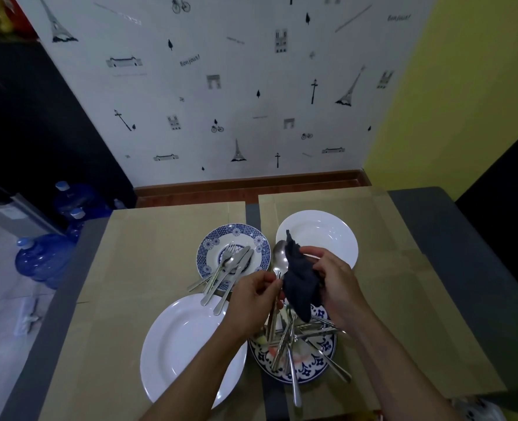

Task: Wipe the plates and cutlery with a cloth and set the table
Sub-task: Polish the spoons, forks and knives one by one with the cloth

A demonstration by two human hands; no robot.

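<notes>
Both hands meet above the middle of the table in the head view. The left hand [256, 296] pinches the handle of a steel spoon [279, 256], bowl pointing away from the person. The right hand [338, 278] grips a dark cloth [300, 288], bunched against the spoon's neck.

Below the hands, a blue-patterned plate [310, 376] holds a loose heap of cutlery [297, 335], some handles overhanging its rim. A second blue-patterned plate [230, 231] farther off carries a fork and knives [231, 264]. One white plate [184, 338] lies near left, touching or nearly touching the heaped plate, and another white plate [338, 227] lies far right. All sit on cardboard sheets [160, 238] covering the grey table [433, 208].

Judging by looks, the spoon is light, rigid and smooth, so it probably slips if pinched only at the tip; a hold along the mid-handle leaves the bowl free for the cloth. Being soft and limp, the cloth should wrap easily. The plates look ceramic, heavier and breakable, and are best gripped at the rim.
</notes>
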